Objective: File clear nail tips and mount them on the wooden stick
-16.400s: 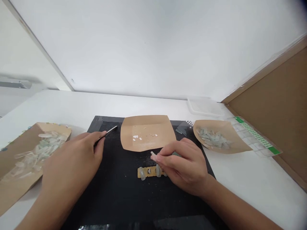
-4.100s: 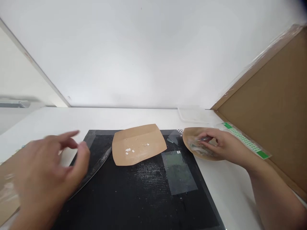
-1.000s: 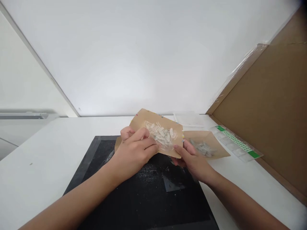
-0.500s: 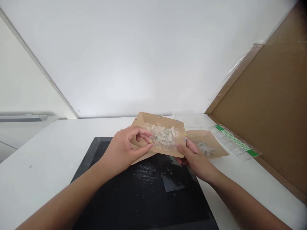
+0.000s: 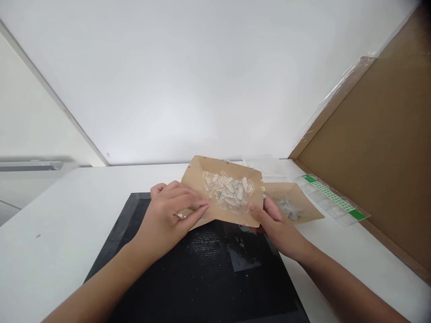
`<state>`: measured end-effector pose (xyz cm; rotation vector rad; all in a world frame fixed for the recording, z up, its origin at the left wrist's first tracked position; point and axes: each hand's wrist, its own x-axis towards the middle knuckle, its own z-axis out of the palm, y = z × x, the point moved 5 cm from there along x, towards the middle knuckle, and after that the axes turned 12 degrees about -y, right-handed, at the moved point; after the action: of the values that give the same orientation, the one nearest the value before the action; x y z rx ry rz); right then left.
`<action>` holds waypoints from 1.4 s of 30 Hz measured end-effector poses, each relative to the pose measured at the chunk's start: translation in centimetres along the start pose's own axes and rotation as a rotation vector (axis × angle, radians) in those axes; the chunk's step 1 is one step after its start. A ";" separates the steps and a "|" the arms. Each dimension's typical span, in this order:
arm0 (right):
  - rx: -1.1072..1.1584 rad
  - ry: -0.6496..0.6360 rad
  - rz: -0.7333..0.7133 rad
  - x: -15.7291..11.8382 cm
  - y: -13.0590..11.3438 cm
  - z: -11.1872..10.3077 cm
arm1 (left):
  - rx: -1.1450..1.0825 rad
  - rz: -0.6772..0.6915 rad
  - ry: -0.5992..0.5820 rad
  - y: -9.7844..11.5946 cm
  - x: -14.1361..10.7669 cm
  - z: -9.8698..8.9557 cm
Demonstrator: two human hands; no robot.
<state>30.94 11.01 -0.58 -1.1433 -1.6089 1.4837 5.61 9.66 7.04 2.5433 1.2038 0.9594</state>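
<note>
A brown paper tray (image 5: 193, 177) with small stickers along its rim is held up over a black board (image 5: 215, 287). Many small clear plastic pieces (image 5: 230, 190) lie inside it. My right hand (image 5: 278, 226) grips the tray's right edge, thumb on top and fingers beneath. Over the tray's left side is my left hand (image 5: 175, 208), its thumb and fingertips pinched together; anything between them is too small to make out. Part of another brown paper piece (image 5: 204, 219) shows below the tray, near my left thumb.
Behind my right hand, a second brown paper tray (image 5: 308, 208) holds more small clear pieces. Right of it lies a clear compartment case (image 5: 332, 202) with a green and white strip. A cardboard panel (image 5: 380, 152) stands at the right, and a white wall is behind.
My left hand has moved slightly left, and its thumb and fingers have come closer together. The held tray has shifted slightly right and tilts a little differently.
</note>
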 end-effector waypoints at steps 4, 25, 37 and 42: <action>-0.038 -0.004 -0.015 0.0 -0.3 0.3 | 0.062 0.017 0.016 -0.1 -0.7 0.4; -0.157 -0.020 -0.146 -0.5 -1.3 0.2 | 0.091 -0.083 0.087 -0.1 -1.3 0.2; -0.116 0.015 -0.132 -0.3 -0.9 0.0 | 0.265 0.082 0.180 -0.3 -2.8 -0.2; -0.108 0.011 -0.084 -0.4 -0.5 -0.2 | 0.325 0.296 0.083 -0.4 -3.3 1.1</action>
<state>31.22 10.73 -0.05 -1.1258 -1.7261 1.3490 4.48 7.65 4.47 3.0323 1.1018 1.0084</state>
